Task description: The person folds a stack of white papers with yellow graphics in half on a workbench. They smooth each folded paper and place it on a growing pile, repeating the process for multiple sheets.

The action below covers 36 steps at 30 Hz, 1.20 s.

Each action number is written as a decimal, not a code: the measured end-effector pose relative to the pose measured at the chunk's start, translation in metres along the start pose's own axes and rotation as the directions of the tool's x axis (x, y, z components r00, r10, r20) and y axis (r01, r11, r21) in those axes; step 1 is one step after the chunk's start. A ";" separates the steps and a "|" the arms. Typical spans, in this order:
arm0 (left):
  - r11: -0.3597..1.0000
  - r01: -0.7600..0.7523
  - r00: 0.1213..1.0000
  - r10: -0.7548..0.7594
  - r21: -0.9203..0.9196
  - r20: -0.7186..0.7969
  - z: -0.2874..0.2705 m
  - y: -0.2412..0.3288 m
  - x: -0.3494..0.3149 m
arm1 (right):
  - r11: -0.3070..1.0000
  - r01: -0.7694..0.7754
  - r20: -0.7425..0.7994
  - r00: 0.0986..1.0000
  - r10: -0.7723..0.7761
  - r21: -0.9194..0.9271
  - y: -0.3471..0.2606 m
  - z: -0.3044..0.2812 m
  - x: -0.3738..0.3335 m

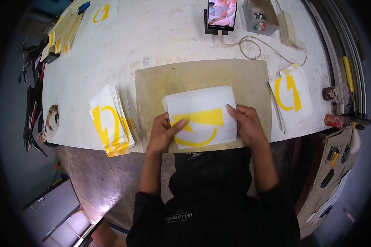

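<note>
Both hands hold a white sheet point(202, 99) with a yellow lightning-bolt and arc design, one at each side. My left hand point(163, 131) pinches its left edge, thumb lying on top over the yellow print. The right edge is gripped by my right hand point(247, 123), its thumb on the upper face. The sheet is over a translucent brownish mat point(152, 82) at the table's front. To the left of the mat lies a thick stack of similar printed sheets point(111, 119), partly fanned out. Several more printed sheets point(290, 90) lie to the right.
A lit phone point(221, 14) stands at the back beside a grey box point(260, 18) and a power strip point(286, 29), with a loose white cable point(272, 46). At the right edge are a plastic cup point(336, 94) and red-labelled bottle point(338, 121). A cat point(50, 123) is at the left corner.
</note>
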State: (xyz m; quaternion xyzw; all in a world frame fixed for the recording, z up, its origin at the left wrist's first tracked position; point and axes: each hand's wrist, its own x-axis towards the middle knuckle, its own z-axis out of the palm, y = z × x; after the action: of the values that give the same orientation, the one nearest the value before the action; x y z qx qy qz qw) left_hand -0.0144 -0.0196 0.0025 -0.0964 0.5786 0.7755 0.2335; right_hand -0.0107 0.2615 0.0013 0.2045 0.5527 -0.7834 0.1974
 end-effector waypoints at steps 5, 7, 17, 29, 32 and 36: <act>0.996 0.062 0.983 -0.052 -0.056 0.174 -0.014 0.023 0.024 | 0.990 -0.117 0.087 0.990 0.110 0.083 -0.018 -0.002 0.008; 0.993 0.092 0.984 -0.080 -0.071 0.160 -0.012 0.027 0.030 | 0.992 -0.085 0.125 0.989 0.074 0.088 -0.016 -0.004 0.015; 0.985 0.015 0.997 -0.001 -0.173 0.080 -0.005 0.020 0.031 | 0.911 0.413 0.331 0.860 -0.390 0.000 0.011 -0.016 0.012; 0.986 0.097 0.995 -0.098 -0.134 0.000 -0.002 0.023 0.035 | 0.955 0.076 0.099 0.989 -0.109 0.287 -0.015 -0.003 0.021; 0.946 0.084 0.989 -0.118 -0.312 -0.091 0.011 0.028 0.036 | 0.937 0.337 0.247 0.904 -0.349 0.092 -0.009 -0.001 0.003; 0.840 0.041 0.998 -0.063 -0.541 -0.021 0.018 0.041 0.031 | 0.874 0.385 0.140 0.923 -0.359 -0.297 0.014 -0.007 0.000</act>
State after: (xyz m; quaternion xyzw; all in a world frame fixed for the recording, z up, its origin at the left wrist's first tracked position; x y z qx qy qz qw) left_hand -0.0590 -0.0036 0.0305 -0.1887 0.3385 0.8983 0.2068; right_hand -0.0021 0.2635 -0.0117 0.0282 0.6923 -0.7147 0.0956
